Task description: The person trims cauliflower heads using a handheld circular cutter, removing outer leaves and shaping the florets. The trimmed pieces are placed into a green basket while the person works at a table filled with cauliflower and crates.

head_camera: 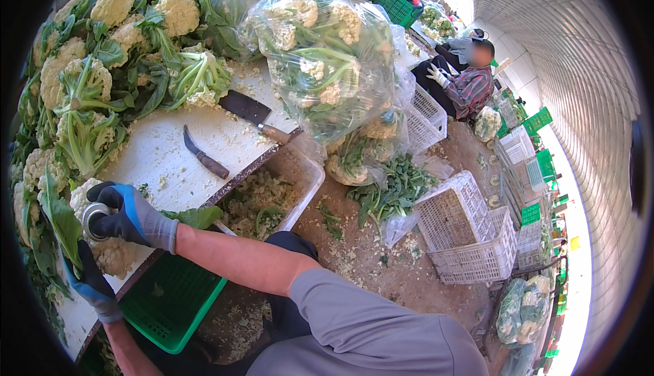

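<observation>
My right hand (127, 217), in a blue and grey work glove, grips a round metal ring-shaped tool (96, 221) against a cauliflower head (115, 257). Below it, my left hand (92, 281), gloved the same way, steadies that cauliflower at its lower left side. A broad green leaf (60, 217) stands up beside the head and hides part of the left fingers. The cauliflower is at the near edge of a white tabletop (153, 143). On the table lie a curved knife (204, 153) with a wooden handle and a dark-bladed cleaver (250, 110).
Untrimmed cauliflowers (84, 85) are heaped along the table's far side. A clear bag of cauliflower (327, 64) stands at its end. Below the edge are a green crate (199, 302) and a white bin (306, 182) of scraps. White crates (470, 243) and a seated person (467, 87) are to the right.
</observation>
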The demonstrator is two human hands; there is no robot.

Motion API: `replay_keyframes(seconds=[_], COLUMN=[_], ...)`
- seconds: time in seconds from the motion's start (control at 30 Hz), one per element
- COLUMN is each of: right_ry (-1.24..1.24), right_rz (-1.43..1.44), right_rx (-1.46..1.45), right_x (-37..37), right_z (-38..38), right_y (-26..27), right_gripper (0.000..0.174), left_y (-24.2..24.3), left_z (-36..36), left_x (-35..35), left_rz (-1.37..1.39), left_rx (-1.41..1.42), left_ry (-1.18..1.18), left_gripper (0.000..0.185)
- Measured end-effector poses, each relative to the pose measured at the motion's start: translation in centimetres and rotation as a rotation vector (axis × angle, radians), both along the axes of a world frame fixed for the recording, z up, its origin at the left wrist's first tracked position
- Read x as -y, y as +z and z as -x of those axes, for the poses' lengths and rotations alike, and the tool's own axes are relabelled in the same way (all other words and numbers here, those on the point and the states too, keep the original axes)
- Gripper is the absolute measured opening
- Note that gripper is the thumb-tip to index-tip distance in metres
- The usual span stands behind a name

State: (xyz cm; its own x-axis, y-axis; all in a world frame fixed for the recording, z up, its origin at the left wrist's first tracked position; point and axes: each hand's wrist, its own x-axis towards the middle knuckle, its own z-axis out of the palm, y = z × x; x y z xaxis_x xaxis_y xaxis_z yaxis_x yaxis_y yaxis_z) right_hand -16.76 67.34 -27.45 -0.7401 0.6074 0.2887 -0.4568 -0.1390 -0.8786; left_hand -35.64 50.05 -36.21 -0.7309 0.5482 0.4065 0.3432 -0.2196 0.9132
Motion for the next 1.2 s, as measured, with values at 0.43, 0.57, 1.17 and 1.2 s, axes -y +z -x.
replay_keyframes(seconds=[0.43, 0.57, 1.17, 1.2], right_ry=[0.033, 0.04, 0.038, 0.016], right_rz=[0.025, 0.084, 0.11, 0.082], right_rx=[0.021, -0.025, -0.017, -0.043], right_x=[0.0, 0.0, -0.2, -0.1], right_z=[0.1, 0.5, -0.1, 0.2], right_y=[0.0, -0.6, -0.2, -0.2], right_gripper=[0.036, 0.037, 0.029, 0.028], left_y=[0.3, 0.9, -1.8, -2.0], left_z=[0.5, -0.3, 2.2, 2.7], left_x=[-0.1, -0.4, 0.1, 0.4], left_rz=[-0.039, -0.006, 0.045, 0.023], left_rx=[0.031, -0.007, 0.019, 0.06], left_ry=[-0.016, 0.007, 0.005, -0.021], left_gripper=[0.033, 0.035, 0.038, 0.039])
